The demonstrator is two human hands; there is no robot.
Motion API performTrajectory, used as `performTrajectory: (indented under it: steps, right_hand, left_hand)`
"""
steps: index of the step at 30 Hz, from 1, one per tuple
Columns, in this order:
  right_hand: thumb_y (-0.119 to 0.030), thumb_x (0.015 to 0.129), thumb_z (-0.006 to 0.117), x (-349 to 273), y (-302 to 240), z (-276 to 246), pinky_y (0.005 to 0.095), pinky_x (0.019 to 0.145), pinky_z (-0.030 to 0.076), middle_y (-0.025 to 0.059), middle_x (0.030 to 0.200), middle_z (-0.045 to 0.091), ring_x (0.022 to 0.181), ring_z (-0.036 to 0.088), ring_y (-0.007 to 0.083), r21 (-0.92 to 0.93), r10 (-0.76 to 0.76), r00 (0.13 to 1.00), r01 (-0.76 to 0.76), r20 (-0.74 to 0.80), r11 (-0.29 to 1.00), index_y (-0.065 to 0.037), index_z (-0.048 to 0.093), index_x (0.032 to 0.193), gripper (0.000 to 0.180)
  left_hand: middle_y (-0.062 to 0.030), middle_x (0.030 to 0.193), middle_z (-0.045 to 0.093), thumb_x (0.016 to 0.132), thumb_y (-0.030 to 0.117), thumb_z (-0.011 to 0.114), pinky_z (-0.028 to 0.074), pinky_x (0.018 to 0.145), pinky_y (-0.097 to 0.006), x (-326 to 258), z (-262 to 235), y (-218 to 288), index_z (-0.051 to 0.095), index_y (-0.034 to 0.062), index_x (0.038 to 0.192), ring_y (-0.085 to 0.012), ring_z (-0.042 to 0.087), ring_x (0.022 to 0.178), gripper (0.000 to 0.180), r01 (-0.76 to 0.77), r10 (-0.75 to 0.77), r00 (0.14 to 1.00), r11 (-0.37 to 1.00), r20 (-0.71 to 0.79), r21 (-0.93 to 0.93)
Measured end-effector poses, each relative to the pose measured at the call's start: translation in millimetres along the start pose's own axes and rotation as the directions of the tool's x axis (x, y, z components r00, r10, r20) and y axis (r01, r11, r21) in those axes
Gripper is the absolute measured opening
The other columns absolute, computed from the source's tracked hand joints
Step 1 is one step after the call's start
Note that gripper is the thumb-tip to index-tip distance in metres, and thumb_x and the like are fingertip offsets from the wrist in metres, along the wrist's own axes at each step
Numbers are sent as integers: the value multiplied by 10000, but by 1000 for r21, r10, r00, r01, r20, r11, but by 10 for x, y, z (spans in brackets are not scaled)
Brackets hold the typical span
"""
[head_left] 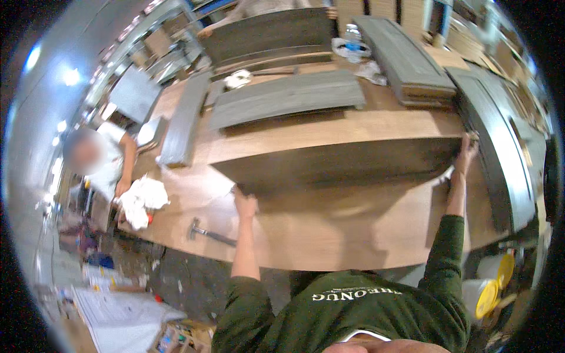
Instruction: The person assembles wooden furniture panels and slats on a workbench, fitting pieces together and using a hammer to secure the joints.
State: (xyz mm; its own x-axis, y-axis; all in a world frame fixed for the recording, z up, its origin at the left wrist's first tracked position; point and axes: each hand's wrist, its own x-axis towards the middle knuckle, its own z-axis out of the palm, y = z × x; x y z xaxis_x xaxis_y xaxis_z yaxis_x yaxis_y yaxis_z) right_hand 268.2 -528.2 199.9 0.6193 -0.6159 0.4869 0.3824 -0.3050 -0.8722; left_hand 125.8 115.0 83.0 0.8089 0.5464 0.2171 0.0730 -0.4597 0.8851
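A long dark grey-brown wooden board (347, 165) is held up by its two ends above the light wood table (329, 247). My left hand (246, 205) is closed at its near left corner. My right hand (467, 152) grips the far right end, with the fingers curled over the edge. Under my left hand, near the front edge of the table, lies a hammer (210, 232) with a dark handle. White patches, perhaps cloth or paper, show beside both hands; I cannot make out what they are.
Beyond the board lies a grey panel (288, 97); a narrow panel (185, 120) is to its left. Stacked grey panels (406, 59) and a long panel (494, 147) line the right. A co-worker (112, 153) stands left by white cloth (143, 199); another holds a dark panel (271, 35).
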Motion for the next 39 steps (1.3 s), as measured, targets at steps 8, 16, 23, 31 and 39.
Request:
performTrajectory:
  steps: [8, 16, 23, 31, 39]
  right_hand:
    - [-350, 667, 775, -1172, -1581, 1089, 469, 1049, 256, 129, 1250, 502, 1173, 435, 329, -222, -626, 628, 766, 463, 604, -53, 503, 1187, 658]
    - [-429, 635, 767, -1865, -2327, 2033, 410, 910, 437, 84, 938, 669, 955, 603, 261, -342, 98, 358, 724, 929, 599, -163, 601, 1123, 580]
    - [-410, 667, 748, -2757, -2502, 2967, 409, 764, 487, 102, 840, 674, 853, 634, 299, -102, -107, 208, 790, 972, 604, -169, 645, 1044, 459]
    - [-441, 632, 767, -3076, -2756, 3123, 402, 657, 484, 85, 758, 655, 768, 630, 286, -268, -4, 331, 772, 944, 577, -163, 676, 930, 418]
    - [-330, 631, 773, -3092, -2698, 3104, 409, 715, 478, 75, 844, 669, 828, 632, 290, -358, 72, 384, 757, 921, 546, -176, 679, 888, 314]
  left_hand:
    - [-247, 1204, 507, 741, 64, 557, 377, 960, -414, -91, 160, 268, 411, -22, 1246, -407, 471, 1127, 533, 27, -29, 999, 998, 36, 59]
    - [-218, 1145, 557, 809, 106, 549, 420, 928, -394, -146, -307, 68, 438, 47, 1274, -353, 520, 1076, 481, -353, 373, 928, 860, 18, 367]
    - [-161, 1263, 473, 719, 184, 617, 315, 969, -526, -666, -1514, -765, 499, 79, 1209, -378, 388, 1222, 515, -102, 123, 992, 762, 12, 640]
    - [-137, 1269, 476, 708, 174, 617, 248, 1008, -550, -626, -1804, -1029, 518, 91, 1182, -365, 340, 1274, 491, -278, 176, 950, 855, 259, 438]
    - [-192, 1249, 508, 744, 117, 627, 310, 1043, -422, 544, -1874, -644, 471, 31, 1241, -374, 403, 1228, 528, -143, 112, 983, 963, 144, 228]
